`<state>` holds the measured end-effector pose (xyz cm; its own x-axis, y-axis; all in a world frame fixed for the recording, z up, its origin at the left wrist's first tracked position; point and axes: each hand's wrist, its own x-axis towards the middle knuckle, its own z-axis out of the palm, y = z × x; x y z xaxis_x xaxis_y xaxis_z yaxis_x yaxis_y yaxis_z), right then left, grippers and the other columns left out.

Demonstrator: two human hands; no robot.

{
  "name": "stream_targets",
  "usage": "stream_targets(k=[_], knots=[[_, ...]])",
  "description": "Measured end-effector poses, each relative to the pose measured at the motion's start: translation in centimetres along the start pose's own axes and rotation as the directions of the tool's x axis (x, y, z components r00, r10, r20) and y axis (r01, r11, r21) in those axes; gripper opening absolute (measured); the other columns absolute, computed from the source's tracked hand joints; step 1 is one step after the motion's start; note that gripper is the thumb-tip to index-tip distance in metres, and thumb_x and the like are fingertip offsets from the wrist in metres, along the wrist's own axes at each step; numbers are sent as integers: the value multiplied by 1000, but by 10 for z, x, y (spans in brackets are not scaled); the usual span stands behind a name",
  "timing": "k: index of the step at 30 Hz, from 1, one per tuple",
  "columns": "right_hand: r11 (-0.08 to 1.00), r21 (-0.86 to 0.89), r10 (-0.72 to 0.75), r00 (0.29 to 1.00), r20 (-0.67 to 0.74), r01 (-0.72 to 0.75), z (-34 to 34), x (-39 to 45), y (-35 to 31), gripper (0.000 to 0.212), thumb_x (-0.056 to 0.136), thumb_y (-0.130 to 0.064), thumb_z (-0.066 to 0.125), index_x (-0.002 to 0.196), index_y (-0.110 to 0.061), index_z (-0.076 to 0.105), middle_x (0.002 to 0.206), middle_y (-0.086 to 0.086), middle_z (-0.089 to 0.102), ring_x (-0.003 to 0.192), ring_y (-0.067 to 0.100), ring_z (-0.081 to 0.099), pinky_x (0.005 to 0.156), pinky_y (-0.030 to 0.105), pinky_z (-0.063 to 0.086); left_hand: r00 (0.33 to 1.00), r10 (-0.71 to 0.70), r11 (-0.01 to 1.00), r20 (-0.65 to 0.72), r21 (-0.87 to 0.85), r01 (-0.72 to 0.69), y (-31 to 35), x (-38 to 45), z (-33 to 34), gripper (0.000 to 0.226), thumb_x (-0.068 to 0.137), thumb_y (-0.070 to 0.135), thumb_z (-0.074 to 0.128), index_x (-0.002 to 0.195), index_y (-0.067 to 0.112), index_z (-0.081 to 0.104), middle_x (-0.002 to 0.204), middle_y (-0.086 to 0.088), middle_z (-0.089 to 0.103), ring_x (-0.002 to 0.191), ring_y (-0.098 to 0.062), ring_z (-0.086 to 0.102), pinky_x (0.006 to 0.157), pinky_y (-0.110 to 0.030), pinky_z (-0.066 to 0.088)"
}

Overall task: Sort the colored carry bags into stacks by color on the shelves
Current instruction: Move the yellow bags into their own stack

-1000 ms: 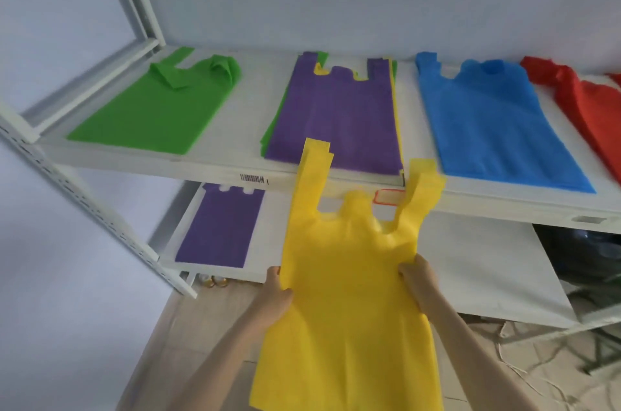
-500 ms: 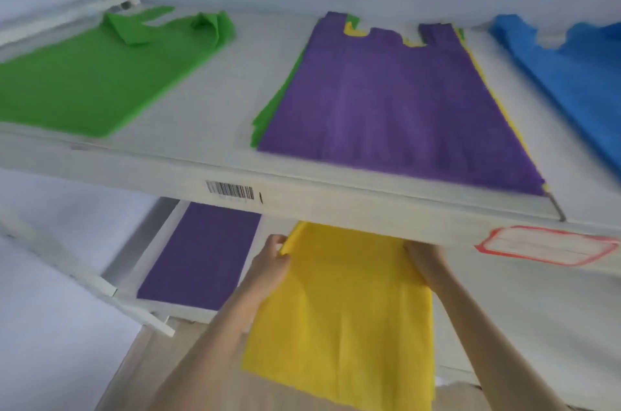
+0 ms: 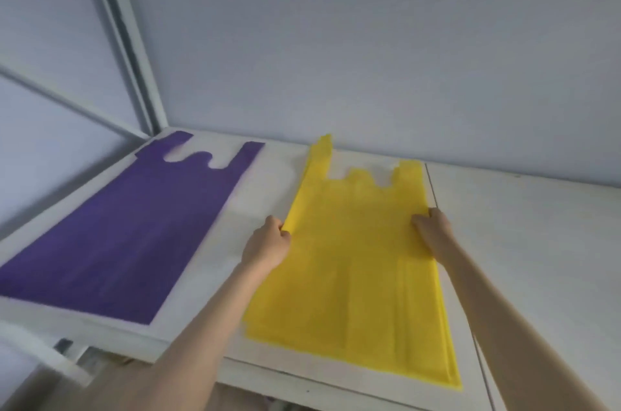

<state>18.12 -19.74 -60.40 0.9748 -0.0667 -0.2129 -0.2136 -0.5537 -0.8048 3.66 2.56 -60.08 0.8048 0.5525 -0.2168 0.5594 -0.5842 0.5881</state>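
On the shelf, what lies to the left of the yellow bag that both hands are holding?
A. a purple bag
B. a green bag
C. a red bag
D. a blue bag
A: a purple bag lies flat on the same shelf, left of the yellow bag, which the left hand and the right hand grip at its side edges.

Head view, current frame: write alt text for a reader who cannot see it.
A person's two hands hold a yellow carry bag by its side edges, flat on a white shelf, the left hand pinching one edge and the right hand gripping the other. A purple carry bag lies flat to its left, apart from it, with a pale wall behind.
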Motion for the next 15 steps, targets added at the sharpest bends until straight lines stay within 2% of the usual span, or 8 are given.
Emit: stream_targets(k=[3,8,10,12,15], knots=[[999,-31,22,1000,-6,-22,-1,-8,-3,44,88,-7,44,131,0,43,128,25,52,117,37,50,92,40,43,1000,5,999,14,50,-6,3,-5,-1,32,98,21,36,126,7,42,119,-18,61,107,-34,59,82,-36,45],[998,-56,-37,999,-19,36,2,-7,3,45,90,-12,42,133,-2,42,127,23,53,115,37,51,94,44,44,999,24,996,-49,87,-20,3,-12,6,31,99,22,31,126,9,39,112,-17,64,100,-35,62,74,-39,47],[996,-65,-54,998,-16,53,2,-7,5,44,91,-13,42,134,-3,42,127,22,53,116,37,51,93,42,44,998,27,997,-65,69,-22,1,-12,8,31,99,22,32,126,9,40,111,-16,64,95,-35,62,67,-36,42],[997,-53,-51,999,-3,50,0,-9,3,45,92,-14,42,135,-3,40,129,21,52,118,36,50,94,41,43,998,25,999,-61,34,-23,0,-12,6,31,99,21,33,125,8,41,110,-16,63,81,-31,56,64,-30,35],[1000,-5,-26,999,25,26,-4,-14,0,47,92,-14,43,138,-6,38,133,19,50,119,35,50,93,40,43,999,23,999,-43,-21,-24,2,-15,2,32,99,19,34,127,5,41,107,-17,62,75,-28,53,62,-28,35]])
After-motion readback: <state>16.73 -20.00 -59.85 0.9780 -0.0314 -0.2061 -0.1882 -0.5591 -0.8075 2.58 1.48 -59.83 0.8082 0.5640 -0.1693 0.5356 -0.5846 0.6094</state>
